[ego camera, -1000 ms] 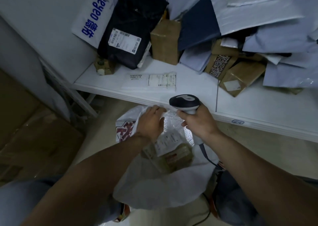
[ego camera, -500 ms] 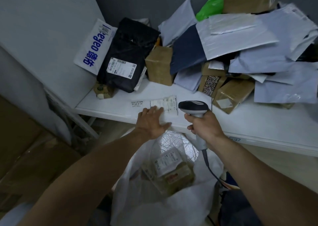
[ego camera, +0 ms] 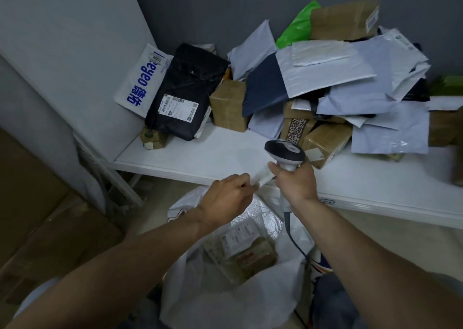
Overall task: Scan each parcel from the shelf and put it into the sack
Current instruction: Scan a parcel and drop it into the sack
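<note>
- Head view, left side: the left hand [ego camera: 225, 198] pinches one end of a thin, flat white paper parcel [ego camera: 263, 177] between curled fingertips and thumb. The parcel is motion-blurred. It is held over the front edge of the long white laminate shelf [ego camera: 200, 158], just beside the right thumb.
- Head view, right side: the fingers of the right hand [ego camera: 295, 181] wrap round the grip of a grey-and-black corded handheld barcode scanner [ego camera: 284, 151]. The scanner's head sits just above the flat parcel.
- Head view, below the shelf: an open white woven plastic sack [ego camera: 225, 303] stands between the forearms. It holds a labelled bubble-wrapped parcel [ego camera: 246, 236] touching a brown taped parcel [ego camera: 255, 256]. These two are judged finished; anything deeper is hidden.
- Head view, back of the shelf: a large pile remains.
  - A glossy black plastic mailer [ego camera: 185, 90] leans against a white bag with blue lettering [ego camera: 140, 78].
  - Beside them stands a brown cardboard carton [ego camera: 228, 103].
  - To the right lies a heap of pale grey plastic mailers [ego camera: 350, 73].
  - A bright green plastic bag [ego camera: 298, 25] lies at the top of the heap.
- Progress, as a judgement: the step in hand appears to be the scan of the flat parcel. Whether its label has registered cannot be told. It must then drop into the sack. Most of the task appears to lie ahead.
</note>
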